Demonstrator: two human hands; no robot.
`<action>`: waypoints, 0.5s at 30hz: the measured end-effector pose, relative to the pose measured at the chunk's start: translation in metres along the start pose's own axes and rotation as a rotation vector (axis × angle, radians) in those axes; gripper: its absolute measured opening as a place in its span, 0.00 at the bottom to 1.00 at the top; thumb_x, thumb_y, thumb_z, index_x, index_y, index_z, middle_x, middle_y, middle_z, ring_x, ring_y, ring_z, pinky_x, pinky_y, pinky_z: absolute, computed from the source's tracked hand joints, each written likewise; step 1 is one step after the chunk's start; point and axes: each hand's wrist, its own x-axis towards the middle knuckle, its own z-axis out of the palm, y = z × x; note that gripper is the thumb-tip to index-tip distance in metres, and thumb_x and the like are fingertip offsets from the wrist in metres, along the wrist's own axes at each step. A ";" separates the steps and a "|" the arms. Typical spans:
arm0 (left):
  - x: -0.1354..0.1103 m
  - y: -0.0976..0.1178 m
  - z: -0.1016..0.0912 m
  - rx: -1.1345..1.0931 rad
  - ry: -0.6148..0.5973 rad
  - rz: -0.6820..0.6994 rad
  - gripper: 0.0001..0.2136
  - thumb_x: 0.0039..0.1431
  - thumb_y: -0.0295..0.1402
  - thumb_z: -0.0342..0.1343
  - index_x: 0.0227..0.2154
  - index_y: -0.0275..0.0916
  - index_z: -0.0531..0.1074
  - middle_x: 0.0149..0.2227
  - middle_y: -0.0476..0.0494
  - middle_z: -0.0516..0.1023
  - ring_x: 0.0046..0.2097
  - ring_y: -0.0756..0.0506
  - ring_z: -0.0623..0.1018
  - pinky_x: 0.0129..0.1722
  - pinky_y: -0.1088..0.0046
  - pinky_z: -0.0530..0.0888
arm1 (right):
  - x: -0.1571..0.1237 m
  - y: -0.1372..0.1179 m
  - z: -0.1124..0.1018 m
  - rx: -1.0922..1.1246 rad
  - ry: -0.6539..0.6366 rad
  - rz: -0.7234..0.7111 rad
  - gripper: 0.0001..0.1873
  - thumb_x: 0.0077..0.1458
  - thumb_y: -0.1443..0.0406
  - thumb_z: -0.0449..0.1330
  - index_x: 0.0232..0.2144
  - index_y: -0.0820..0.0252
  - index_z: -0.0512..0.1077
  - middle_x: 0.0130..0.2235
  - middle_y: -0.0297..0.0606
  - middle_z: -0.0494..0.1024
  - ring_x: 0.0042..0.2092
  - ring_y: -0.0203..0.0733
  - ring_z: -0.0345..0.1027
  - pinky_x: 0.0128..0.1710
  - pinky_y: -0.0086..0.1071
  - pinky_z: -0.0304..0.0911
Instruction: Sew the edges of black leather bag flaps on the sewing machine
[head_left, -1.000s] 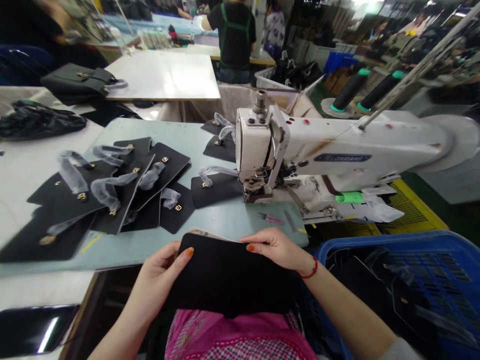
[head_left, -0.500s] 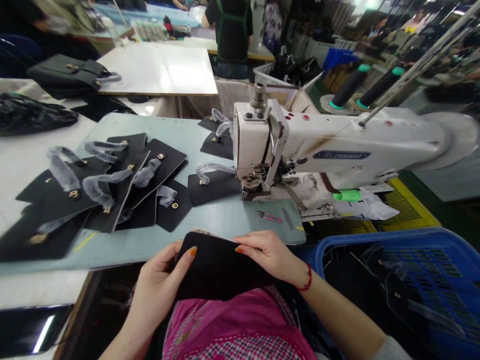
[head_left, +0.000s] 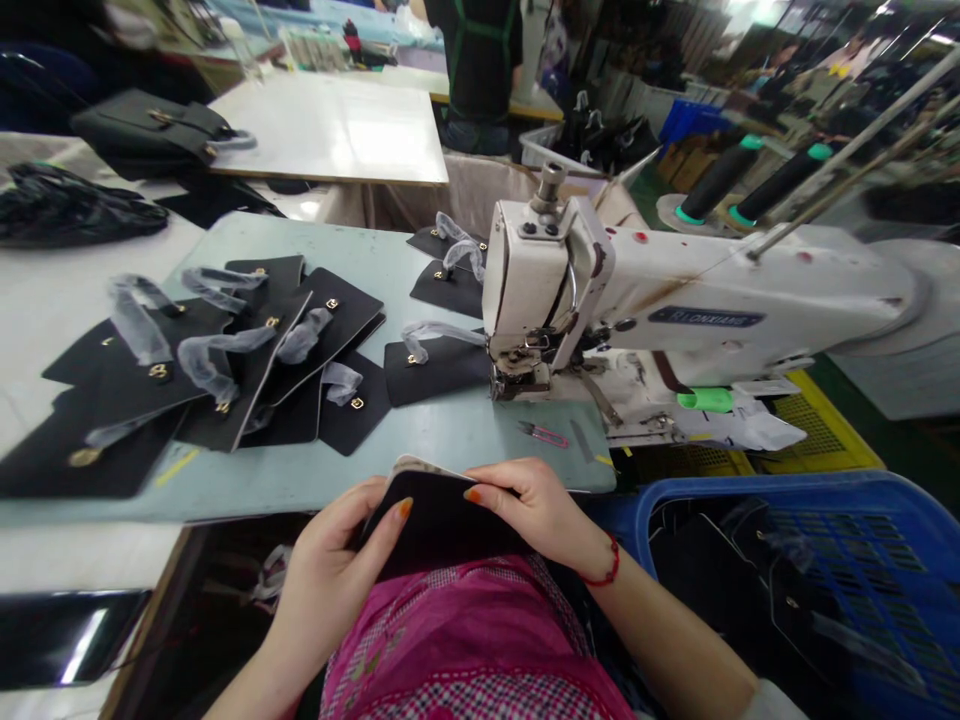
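Note:
A black bag panel (head_left: 442, 525) with rounded corners and a pale edge is held over my lap, just off the table's front edge. My left hand (head_left: 345, 545) grips its left side, thumb on the black face and fingers behind. At the upper right edge, my right hand (head_left: 525, 505) pinches it between thumb and fingers. Beyond stands a white sewing machine (head_left: 645, 270); pink-handled thread snips (head_left: 544, 433) lie by its needle area. Another black panel with a wrapped handle (head_left: 439, 370) lies left of the machine head.
Several black panels with plastic-wrapped handles and gold hardware (head_left: 247, 370) are piled on the pale green table (head_left: 450, 440). A blue basket (head_left: 750, 485) holding black pieces stands at the right. Thread cones (head_left: 720, 180) rise behind the machine. A person (head_left: 484, 60) is at the back.
The panel in my hands has tipped, so more of its pale upper edge shows and less of its black face. Both hands keep their grip. The camera view has shifted slightly.

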 end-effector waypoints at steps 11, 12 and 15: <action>0.002 0.009 0.002 0.068 -0.005 0.096 0.05 0.61 0.34 0.57 0.38 0.44 0.76 0.42 0.50 0.79 0.43 0.49 0.78 0.45 0.77 0.72 | 0.005 -0.006 0.010 0.036 0.047 -0.016 0.14 0.64 0.60 0.56 0.48 0.53 0.78 0.43 0.35 0.81 0.42 0.38 0.75 0.40 0.27 0.64; 0.002 0.009 0.001 0.067 -0.009 0.098 0.05 0.61 0.34 0.57 0.38 0.44 0.76 0.42 0.50 0.79 0.43 0.49 0.78 0.45 0.77 0.72 | 0.005 -0.005 0.010 0.031 0.055 -0.025 0.14 0.64 0.60 0.56 0.47 0.54 0.78 0.42 0.35 0.81 0.41 0.37 0.75 0.39 0.26 0.64; 0.003 0.010 -0.002 0.040 -0.019 0.098 0.04 0.60 0.33 0.58 0.38 0.45 0.76 0.41 0.51 0.79 0.43 0.49 0.78 0.44 0.78 0.72 | 0.004 -0.002 0.010 0.017 0.077 -0.053 0.14 0.64 0.60 0.56 0.47 0.54 0.78 0.40 0.34 0.81 0.39 0.36 0.75 0.37 0.25 0.63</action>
